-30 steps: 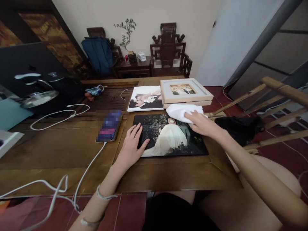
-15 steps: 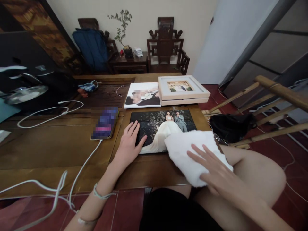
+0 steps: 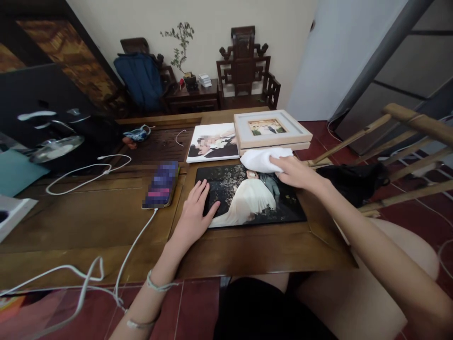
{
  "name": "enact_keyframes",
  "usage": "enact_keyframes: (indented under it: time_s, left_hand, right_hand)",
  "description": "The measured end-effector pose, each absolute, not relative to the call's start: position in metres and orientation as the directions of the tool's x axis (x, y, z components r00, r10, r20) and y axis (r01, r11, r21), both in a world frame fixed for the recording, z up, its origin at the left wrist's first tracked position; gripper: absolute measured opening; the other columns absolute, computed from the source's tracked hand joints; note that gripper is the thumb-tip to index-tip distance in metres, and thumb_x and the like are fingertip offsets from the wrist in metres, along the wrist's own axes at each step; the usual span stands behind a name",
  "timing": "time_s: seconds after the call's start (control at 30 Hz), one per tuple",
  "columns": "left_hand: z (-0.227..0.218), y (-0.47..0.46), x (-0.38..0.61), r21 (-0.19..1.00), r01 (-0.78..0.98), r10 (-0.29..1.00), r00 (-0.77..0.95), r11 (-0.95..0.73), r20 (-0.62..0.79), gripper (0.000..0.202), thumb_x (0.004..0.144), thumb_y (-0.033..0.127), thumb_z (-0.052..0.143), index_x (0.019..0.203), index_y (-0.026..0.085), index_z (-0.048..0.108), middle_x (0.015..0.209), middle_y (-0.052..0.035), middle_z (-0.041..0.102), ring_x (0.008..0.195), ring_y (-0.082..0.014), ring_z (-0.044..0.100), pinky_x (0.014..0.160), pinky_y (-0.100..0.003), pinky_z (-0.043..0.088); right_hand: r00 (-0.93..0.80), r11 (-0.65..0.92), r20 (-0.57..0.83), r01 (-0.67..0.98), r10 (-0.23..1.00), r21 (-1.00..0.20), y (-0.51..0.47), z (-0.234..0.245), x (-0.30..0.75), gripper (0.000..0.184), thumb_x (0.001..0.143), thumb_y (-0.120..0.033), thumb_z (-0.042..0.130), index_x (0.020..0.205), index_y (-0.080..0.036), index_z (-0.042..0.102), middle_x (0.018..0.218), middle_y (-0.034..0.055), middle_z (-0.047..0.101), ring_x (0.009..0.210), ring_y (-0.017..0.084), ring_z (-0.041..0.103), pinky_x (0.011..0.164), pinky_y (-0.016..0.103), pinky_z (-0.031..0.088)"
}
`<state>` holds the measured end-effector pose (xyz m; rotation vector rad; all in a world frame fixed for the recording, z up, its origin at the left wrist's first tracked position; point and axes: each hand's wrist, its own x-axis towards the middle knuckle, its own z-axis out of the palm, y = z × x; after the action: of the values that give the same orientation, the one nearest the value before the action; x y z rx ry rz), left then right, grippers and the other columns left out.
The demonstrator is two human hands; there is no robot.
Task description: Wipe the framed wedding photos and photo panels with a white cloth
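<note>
Right hand [image 3: 294, 172] clutches fluffy white cloth [image 3: 260, 159]; left hand [image 3: 195, 208] lies spread on glossy dark rectangular photo panel [image 3: 249, 200], likely stiff, best edge-held.

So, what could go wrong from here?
The right hand has the white cloth close to the stacked wooden frames, so it could bump them.
The left hand lies bare on the dark photo panel and might leave fingerprints.
The white cable runs from the phone over the table's near edge, close to the left forearm; a snag could drag the phone.
</note>
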<state>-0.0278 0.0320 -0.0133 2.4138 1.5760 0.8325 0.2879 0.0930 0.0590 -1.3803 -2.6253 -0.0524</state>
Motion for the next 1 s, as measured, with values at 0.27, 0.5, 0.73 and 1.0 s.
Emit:
enact_keyframes:
  time_s: [0.27, 0.5, 0.73, 1.0]
  left_hand:
    - [-0.014, 0.029, -0.025, 0.402, 0.808, 0.878, 0.275, -0.432, 0.391, 0.054, 0.091, 0.041, 0.047, 0.140, 0.021, 0.033, 0.147, -0.0153, 0.037, 0.138, -0.0297, 0.029, 0.104, -0.057, 0.035]
    - [-0.014, 0.031, -0.022, 0.387, 0.825, 0.887, 0.266, -0.412, 0.378, 0.054, 0.091, 0.040, 0.047, 0.138, 0.017, 0.037, 0.145, -0.0167, 0.040, 0.137, -0.0305, 0.032, 0.103, -0.056, 0.036]
    - [-0.012, 0.032, -0.024, 0.374, 0.830, 0.889, 0.281, -0.414, 0.361, 0.053, 0.091, 0.039, 0.048, 0.138, 0.016, 0.038, 0.144, -0.0161, 0.041, 0.137, -0.0302, 0.031, 0.104, -0.055, 0.036]
    - [-0.013, 0.032, -0.026, 0.396, 0.815, 0.887, 0.281, -0.422, 0.367, 0.052, 0.091, 0.039, 0.048, 0.138, 0.018, 0.038, 0.144, -0.0148, 0.041, 0.137, -0.0298, 0.032, 0.105, -0.056, 0.034]
  right_hand:
    - [-0.587, 0.606, 0.182, 0.792, 0.789, -0.075, 0.016, 0.046, 0.289, 0.043, 0.067, 0.004, 0.037, 0.099, -0.016, 0.058, 0.130, 0.0181, 0.052, 0.126, 0.031, 0.043, 0.103, 0.052, 0.036]
    - [-0.697, 0.732, 0.246, 0.676, 0.673, -0.086, -0.084, 0.037, 0.278, 0.030, 0.064, 0.004, 0.043, 0.071, -0.020, 0.060, 0.130, 0.0122, 0.055, 0.135, 0.034, 0.029, 0.104, 0.068, 0.027]
    - [-0.634, 0.648, 0.140, 0.757, 0.760, -0.090, -0.002, 0.048, 0.278, 0.048, 0.063, 0.006, 0.042, 0.100, -0.021, 0.059, 0.131, 0.0114, 0.054, 0.131, 0.026, 0.040, 0.107, 0.051, 0.034]
    - [-0.529, 0.554, 0.186, 0.823, 0.828, -0.126, 0.104, 0.058, 0.288, 0.042, 0.072, -0.003, 0.040, 0.109, -0.015, 0.056, 0.098, 0.0109, 0.065, 0.095, 0.029, 0.059, 0.082, 0.041, 0.048]
